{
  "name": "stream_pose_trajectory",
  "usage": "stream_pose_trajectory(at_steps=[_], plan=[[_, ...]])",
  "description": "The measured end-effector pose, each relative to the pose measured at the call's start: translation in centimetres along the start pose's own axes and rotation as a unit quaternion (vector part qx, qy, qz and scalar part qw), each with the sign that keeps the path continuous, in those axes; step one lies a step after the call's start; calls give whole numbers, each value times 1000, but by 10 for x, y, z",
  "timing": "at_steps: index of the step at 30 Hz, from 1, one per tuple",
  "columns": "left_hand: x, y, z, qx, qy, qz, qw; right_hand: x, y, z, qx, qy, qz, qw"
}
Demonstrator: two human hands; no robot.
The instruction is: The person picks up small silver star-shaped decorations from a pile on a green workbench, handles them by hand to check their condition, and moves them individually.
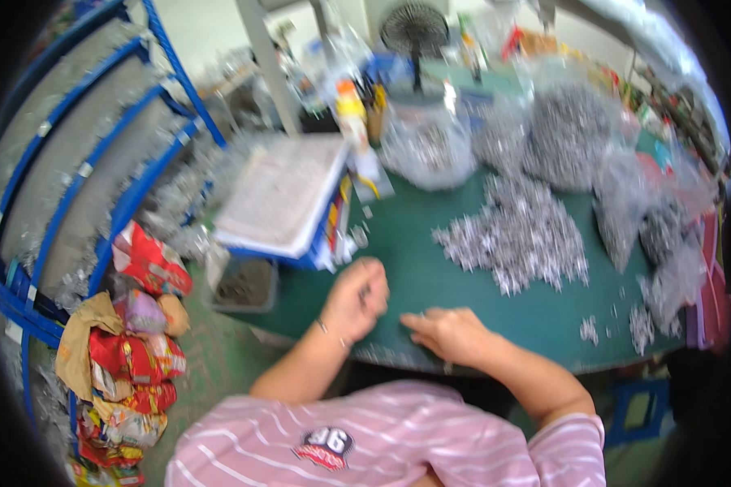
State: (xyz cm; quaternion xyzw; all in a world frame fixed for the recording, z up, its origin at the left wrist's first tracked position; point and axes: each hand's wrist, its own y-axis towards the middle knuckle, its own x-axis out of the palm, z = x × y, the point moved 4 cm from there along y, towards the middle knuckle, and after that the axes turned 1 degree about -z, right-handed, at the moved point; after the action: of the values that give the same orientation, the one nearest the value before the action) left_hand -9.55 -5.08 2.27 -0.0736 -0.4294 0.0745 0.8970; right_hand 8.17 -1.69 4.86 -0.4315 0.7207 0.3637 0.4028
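My left hand curls around a small dark piece; my right hand points, can't tell if pinching.
Bench: silver pieces heaped beyond right fingers; sheet beyond left, print blurred.

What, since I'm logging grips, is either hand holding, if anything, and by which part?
The left hand seems curled on a small dark thing, too blurred to name or say which part. The right hand shows nothing held.

Two hands, one fan, one large grey heap, one plastic tub.
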Motion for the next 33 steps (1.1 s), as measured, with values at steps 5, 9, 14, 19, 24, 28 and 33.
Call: stream_pose_trajectory(at_steps=[5, 9, 14, 19, 24, 28, 33], plan=[[-3, -9, -4, 31, 202, 59, 977, 6, -28, 32, 81, 67, 105, 989], [-2, -13, -17, 68, 495, 17, 866, -8, -51, 58, 193, 138, 179, 955], [34, -2, -45, 146, 679, -89, 714, 1, -51, 43, 183, 69, 164, 967], [44, 13, -66, 223, 744, -141, 614, 13, -49, 34, 129, -48, 198, 970], [52, 28, -77, 207, 708, -229, 636, 10, -64, 57, 199, 129, 170, 957], [43, 26, -66, 208, 726, -173, 632, -92, -70, 104, 297, 251, 244, 888], [58, 22, -70, 200, 698, -93, 682, -360, -111, 134, 270, -40, 558, 783]])
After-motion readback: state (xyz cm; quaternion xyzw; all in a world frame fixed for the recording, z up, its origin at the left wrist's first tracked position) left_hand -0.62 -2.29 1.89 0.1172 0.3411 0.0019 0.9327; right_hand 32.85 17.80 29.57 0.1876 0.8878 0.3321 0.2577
